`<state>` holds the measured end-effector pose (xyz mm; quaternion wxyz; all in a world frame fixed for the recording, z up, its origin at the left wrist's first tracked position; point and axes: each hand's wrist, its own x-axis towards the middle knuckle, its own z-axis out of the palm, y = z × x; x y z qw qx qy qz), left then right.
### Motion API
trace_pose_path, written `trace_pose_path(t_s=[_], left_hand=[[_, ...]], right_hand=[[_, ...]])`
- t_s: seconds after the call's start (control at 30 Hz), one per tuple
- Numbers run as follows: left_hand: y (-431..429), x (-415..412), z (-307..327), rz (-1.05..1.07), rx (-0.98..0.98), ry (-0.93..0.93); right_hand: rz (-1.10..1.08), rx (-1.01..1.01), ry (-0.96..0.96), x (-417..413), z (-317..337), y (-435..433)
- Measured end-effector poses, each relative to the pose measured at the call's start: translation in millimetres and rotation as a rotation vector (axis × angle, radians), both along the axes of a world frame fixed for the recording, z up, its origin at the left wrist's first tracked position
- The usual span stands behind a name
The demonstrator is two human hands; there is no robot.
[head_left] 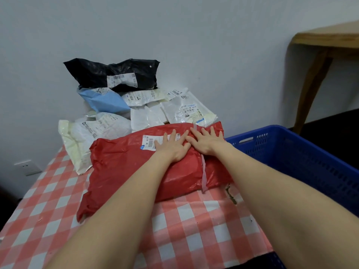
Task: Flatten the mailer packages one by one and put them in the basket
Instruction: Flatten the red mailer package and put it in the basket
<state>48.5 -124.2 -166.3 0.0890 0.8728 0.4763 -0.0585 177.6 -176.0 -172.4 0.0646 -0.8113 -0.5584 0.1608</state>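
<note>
The person is pressing down on a puffy red mailer that is lying on the checked tablecloth, directly in front of them and nearest of all the packages. Both hands are resting flat on its far upper part, side by side and touching at the thumbs: the left hand is lying with fingers straight and slightly spread, partly covering the white shipping label, while the right hand is lying with fingers fanned over the end where a pale tape strip is crossing the bag. Neither hand is gripping anything. The mailer's long axis is running from the near left toward the far right, so its right end is sitting just beside the rim of the blue basket, which stands to the right of the table. That puts the right hand nearer the basket, and the transfer looks like a short sideways carry to the right once the bag is flat; it appears swollen yet, especially toward its near left corner. Behind it, a heap of white mailers, a light blue mailer and a black mailer is waiting against the wall.
</note>
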Motion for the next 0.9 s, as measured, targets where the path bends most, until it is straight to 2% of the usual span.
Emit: trace_pose_path(t_s=[0.47, 0.7, 0.8, 0.83, 0.9], left_hand=[[1.7, -2.1, -6.2, 0.015, -0.030, -0.034], [8.4, -3.2, -6.6, 0.017, -0.103, -0.108], [18.4, -14.8, 5.1, -0.068, -0.147, -0.229], [23.4, -23.6, 11.4, -0.055, -0.097, -0.285], [36.0, -44.9, 23.5, 0.051, 0.147, -0.287]], right_hand=[[-0.024, -0.049, 0.052, 1.9, -11.2, 4.9], [-0.016, -0.062, 0.084, 3.2, -8.0, 3.9], [-0.033, -0.050, 0.067, 3.4, 0.2, 8.1], [-0.043, -0.010, 0.061, 2.2, 6.2, 10.9], [-0.096, 0.121, 0.038, -2.4, 21.4, 14.9]])
